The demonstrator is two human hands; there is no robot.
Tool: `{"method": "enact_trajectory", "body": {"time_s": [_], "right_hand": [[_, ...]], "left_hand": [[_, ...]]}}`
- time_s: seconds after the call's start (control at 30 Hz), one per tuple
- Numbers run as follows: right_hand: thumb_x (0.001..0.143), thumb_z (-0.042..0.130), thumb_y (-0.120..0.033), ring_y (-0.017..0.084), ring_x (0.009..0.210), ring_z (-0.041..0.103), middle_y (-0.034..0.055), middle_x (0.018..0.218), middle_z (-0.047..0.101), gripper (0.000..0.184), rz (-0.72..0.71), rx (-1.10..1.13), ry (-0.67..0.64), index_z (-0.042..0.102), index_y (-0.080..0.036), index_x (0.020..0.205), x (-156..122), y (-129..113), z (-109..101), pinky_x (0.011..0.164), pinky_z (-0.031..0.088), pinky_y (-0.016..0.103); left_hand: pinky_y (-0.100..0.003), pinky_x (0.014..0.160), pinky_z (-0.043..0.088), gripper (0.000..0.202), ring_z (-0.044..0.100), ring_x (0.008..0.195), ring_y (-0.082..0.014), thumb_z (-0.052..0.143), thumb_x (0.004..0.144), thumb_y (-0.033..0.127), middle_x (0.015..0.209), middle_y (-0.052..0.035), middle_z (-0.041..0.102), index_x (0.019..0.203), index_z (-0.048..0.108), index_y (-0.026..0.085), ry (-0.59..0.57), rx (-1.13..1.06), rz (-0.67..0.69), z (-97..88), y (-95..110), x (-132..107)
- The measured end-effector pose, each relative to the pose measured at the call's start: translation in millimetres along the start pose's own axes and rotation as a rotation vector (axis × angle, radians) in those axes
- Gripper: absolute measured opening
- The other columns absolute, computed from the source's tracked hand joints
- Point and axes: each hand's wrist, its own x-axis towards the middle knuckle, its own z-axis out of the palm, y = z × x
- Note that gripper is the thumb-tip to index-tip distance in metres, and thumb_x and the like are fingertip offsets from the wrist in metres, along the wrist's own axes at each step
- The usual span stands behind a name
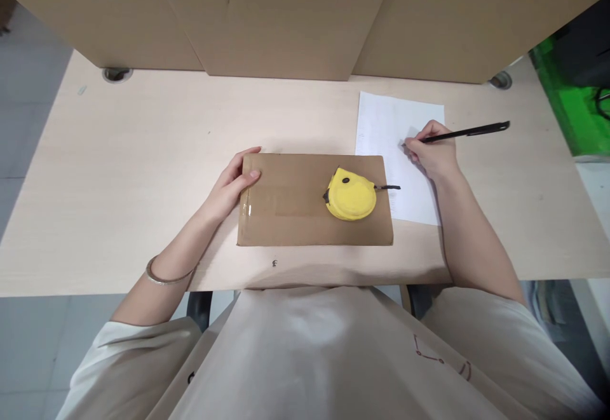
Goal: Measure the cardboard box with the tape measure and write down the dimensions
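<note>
My right hand [434, 152] is closed around a black pen [476, 131], its tip at a sheet of white paper [381, 121]. The lower left part of the sheet is hidden by a brown cardboard box [286, 204]. My left hand [236, 182] grips the box's left end, thumb on top and fingers along the far side. On the right part of the box lies a yellow tape measure [352, 197], with a black strap sticking out past the box's right edge.
The pale wooden table [119, 172] spreads to both sides. Tall cardboard panels [281, 20] stand along its back edge, near two round cable holes [117, 75]. Beyond the right edge is a bright green surface [562, 115] with dark equipment.
</note>
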Motion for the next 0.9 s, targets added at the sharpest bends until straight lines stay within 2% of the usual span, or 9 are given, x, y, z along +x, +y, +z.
{"method": "enact_trajectory", "body": {"time_s": [0.07, 0.13, 0.23, 0.33, 0.47, 0.6, 0.73, 0.8, 0.9], "right_hand": [[0.064, 0.104, -0.069, 0.021, 0.062, 0.044, -0.0010, 0.062, 0.051, 0.071, 0.030, 0.009, -0.023, 0.043, -0.038, 0.081, -0.3, -1.4, -1.2, 0.062, 0.038, 0.046], [0.066, 0.103, -0.063, 0.021, 0.061, 0.045, 0.0004, 0.065, 0.057, 0.068, 0.058, -0.012, -0.072, 0.043, -0.037, 0.083, 0.1, -2.6, -1.8, 0.060, 0.035, 0.043], [0.066, 0.102, -0.054, 0.023, 0.063, 0.048, -0.0012, 0.061, 0.052, 0.065, 0.047, -0.039, -0.062, 0.042, -0.037, 0.083, 1.4, -1.2, -0.6, 0.062, 0.039, 0.045], [0.064, 0.104, -0.055, 0.022, 0.064, 0.044, -0.0028, 0.057, 0.047, 0.065, 0.028, -0.020, -0.007, 0.043, -0.039, 0.081, 2.2, 1.9, 0.5, 0.066, 0.040, 0.049], [0.069, 0.103, -0.054, 0.017, 0.060, 0.041, -0.0030, 0.058, 0.051, 0.061, 0.047, 0.010, -0.029, 0.045, -0.036, 0.078, 0.5, -0.9, -2.5, 0.061, 0.036, 0.043], [0.082, 0.099, -0.028, 0.016, 0.059, 0.047, -0.0020, 0.062, 0.058, 0.052, 0.112, -0.038, -0.067, 0.047, -0.033, 0.079, -4.8, -13.9, -1.1, 0.055, 0.038, 0.033], [0.090, 0.086, -0.001, 0.014, 0.057, 0.046, -0.0063, 0.059, 0.048, 0.054, 0.157, -0.180, 0.036, 0.043, -0.033, 0.079, -7.5, -28.3, 7.1, 0.055, 0.038, 0.030], [0.094, 0.080, 0.000, 0.015, 0.055, 0.047, -0.0068, 0.057, 0.045, 0.053, 0.191, -0.243, 0.053, 0.041, -0.032, 0.078, -6.8, -33.0, 7.5, 0.054, 0.038, 0.030], [0.111, 0.072, -0.015, 0.020, 0.057, 0.055, -0.0026, 0.056, 0.047, 0.048, 0.233, -0.322, 0.039, 0.046, -0.031, 0.075, -6.8, -37.2, 0.5, 0.060, 0.045, 0.032]], "left_hand": [[-0.046, 0.104, 0.073, 0.080, 0.081, 0.131, -0.0387, 0.106, 0.086, 0.072, 0.143, -0.0109, 0.087, 0.152, 0.084, 0.033, 0.011, 0.003, -0.010, 0.4, 1.2, -0.6], [-0.046, 0.105, 0.073, 0.080, 0.080, 0.132, -0.0392, 0.106, 0.086, 0.073, 0.144, -0.0108, 0.087, 0.152, 0.085, 0.033, 0.018, 0.006, -0.015, 0.3, 1.6, -0.9], [-0.048, 0.109, 0.073, 0.076, 0.080, 0.135, -0.0402, 0.104, 0.089, 0.071, 0.146, -0.0112, 0.086, 0.153, 0.084, 0.034, 0.010, 0.012, -0.001, -0.5, 0.5, -0.8], [-0.050, 0.111, 0.073, 0.075, 0.079, 0.137, -0.0412, 0.102, 0.092, 0.070, 0.148, -0.0119, 0.086, 0.154, 0.082, 0.033, -0.003, 0.018, 0.010, -0.9, -1.2, -0.5], [-0.051, 0.114, 0.072, 0.085, 0.078, 0.142, -0.0429, 0.101, 0.089, 0.077, 0.152, -0.0129, 0.084, 0.158, 0.079, 0.033, 0.002, 0.039, -0.008, -0.9, -1.9, -0.1], [-0.054, 0.116, 0.073, 0.089, 0.078, 0.144, -0.0428, 0.099, 0.089, 0.079, 0.157, -0.0130, 0.082, 0.162, 0.075, 0.033, -0.035, 0.076, -0.004, -3.1, -2.6, 1.2], [-0.056, 0.119, 0.073, 0.085, 0.079, 0.142, -0.0417, 0.097, 0.092, 0.076, 0.159, -0.0125, 0.082, 0.162, 0.075, 0.033, -0.049, 0.098, 0.013, -5.5, -4.4, 3.2], [-0.056, 0.119, 0.073, 0.084, 0.079, 0.141, -0.0416, 0.098, 0.091, 0.075, 0.158, -0.0123, 0.083, 0.161, 0.076, 0.033, -0.041, 0.092, 0.019, -5.6, -5.0, 3.7], [-0.056, 0.119, 0.073, 0.082, 0.080, 0.140, -0.0415, 0.099, 0.091, 0.073, 0.159, -0.0122, 0.083, 0.159, 0.077, 0.033, -0.038, 0.077, 0.029, -4.7, -4.6, 3.1]]}}
